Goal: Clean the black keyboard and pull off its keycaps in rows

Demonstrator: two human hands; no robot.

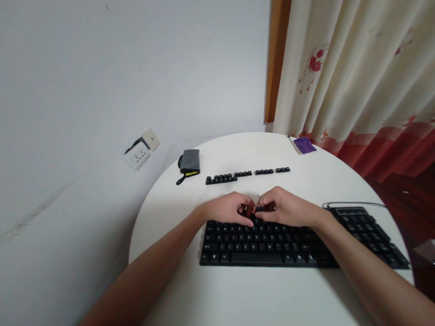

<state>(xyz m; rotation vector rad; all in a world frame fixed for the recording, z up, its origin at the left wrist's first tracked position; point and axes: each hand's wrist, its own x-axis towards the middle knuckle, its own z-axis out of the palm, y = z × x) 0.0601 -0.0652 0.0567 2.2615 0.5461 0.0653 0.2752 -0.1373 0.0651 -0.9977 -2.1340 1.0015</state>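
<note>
A black keyboard [256, 258] lies on the white round table, and both my hands are over its top rows. My left hand [228, 209] is closed, fingers curled with the thumb low over the keys; whatever is at its fingertips is hidden. Close beside it, my right hand [288, 209] pinches a small black keycap [260, 209] between thumb and fingers. Whether the keycap still touches the keyboard cannot be seen. Beyond the hands, loose black keycaps [223, 178] lie in a row of groups, the left group two deep.
At the back left of the table [179, 297] sits a folded grey cloth pouch [190, 160] with a dark loop. A purple cloth [304, 145] lies at the back right beside a thin stick-like item. The keyboard cable [358, 202] curves along the right. Wall and curtain border the table.
</note>
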